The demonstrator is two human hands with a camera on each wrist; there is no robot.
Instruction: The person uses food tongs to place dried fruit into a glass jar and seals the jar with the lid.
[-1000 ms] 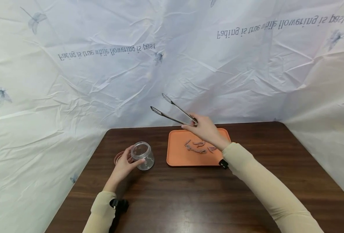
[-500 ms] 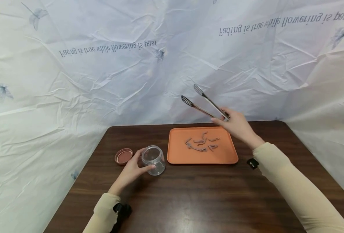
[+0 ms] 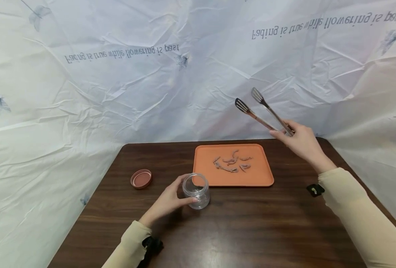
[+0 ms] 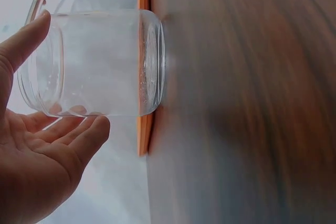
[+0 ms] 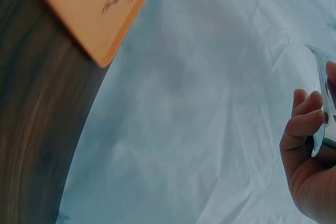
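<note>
My left hand grips a clear, lidless jar round its side, thumb on the near side. The jar stands upright on the table by the front left part of an orange tray. In the left wrist view the jar looks empty, its base at the tabletop. My right hand holds metal tongs in the air at the tray's right. Their slotted ends are spread apart, with nothing between them. Several thin greyish-pink pieces, kind unclear, lie on the tray.
A reddish-brown round lid lies on the left of the dark wooden table. White printed sheeting hangs behind the table and along both sides.
My left hand has brought the jar rightward and nearer, away from the lid, to the tray's front. My right hand has carried the tongs right, uncovering the tray.
</note>
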